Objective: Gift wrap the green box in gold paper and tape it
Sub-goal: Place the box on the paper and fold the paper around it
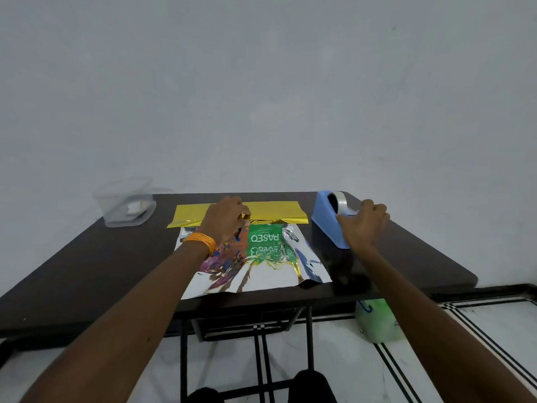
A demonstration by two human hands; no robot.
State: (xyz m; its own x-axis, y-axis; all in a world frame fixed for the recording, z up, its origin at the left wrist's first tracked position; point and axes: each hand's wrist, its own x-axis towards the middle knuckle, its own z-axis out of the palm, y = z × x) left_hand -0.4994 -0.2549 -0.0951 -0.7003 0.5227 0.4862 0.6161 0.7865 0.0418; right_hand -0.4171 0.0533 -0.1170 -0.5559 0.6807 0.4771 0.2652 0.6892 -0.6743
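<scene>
Dark desk (87, 271) against a pale wall: one hand pins the wrap, the other is at the tape.
The gold paper (261, 279), silver side up, nearly reaches the desk's near edge, with bare desk to its left. The green box (266, 237) lies mid-sheet. The left hand (225, 219) pinches the far gold flap at the box; if released, the foil would likely spring back. The right hand (363, 225) has its fingers curled at the tape dispenser (328, 221), near the right edge. I cannot tell whether they grip tape. A one-handed pull may drag it.

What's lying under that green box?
The green box sits on the wrapping paper, silvery side up, gold showing along its far edge. The paper lies on the dark table. The patch directly beneath the box is covered.
</scene>
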